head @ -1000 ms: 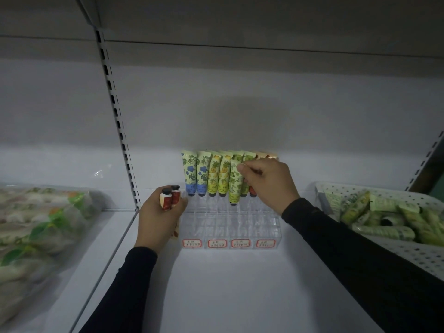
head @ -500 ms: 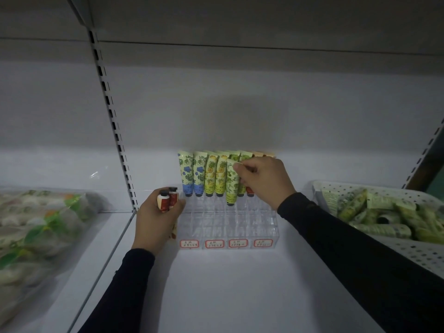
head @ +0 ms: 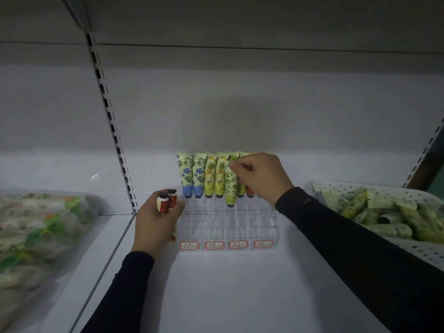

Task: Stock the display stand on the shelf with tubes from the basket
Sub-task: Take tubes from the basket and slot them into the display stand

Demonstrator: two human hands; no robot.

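A clear acrylic display stand (head: 227,227) with red-framed labels along its front sits on the white shelf. Its back row holds upright tubes, two blue-flowered (head: 191,175), two yellow (head: 215,176), then green ones. My right hand (head: 259,177) pinches the top of a green tube (head: 230,186), cap down, in a slot one row in front of the back row. My left hand (head: 157,223) rests against the stand's left side and grips two red tubes (head: 167,201) with black caps up.
A white perforated basket (head: 336,188) full of several green and yellow tubes stands at the right. Clear bags of packaged goods (head: 40,227) lie on the neighbouring shelf at the left. A slotted upright (head: 113,131) divides the two bays.
My right hand has lowered the green tube a little deeper into its slot. My left hand has kept its place with the red tubes.
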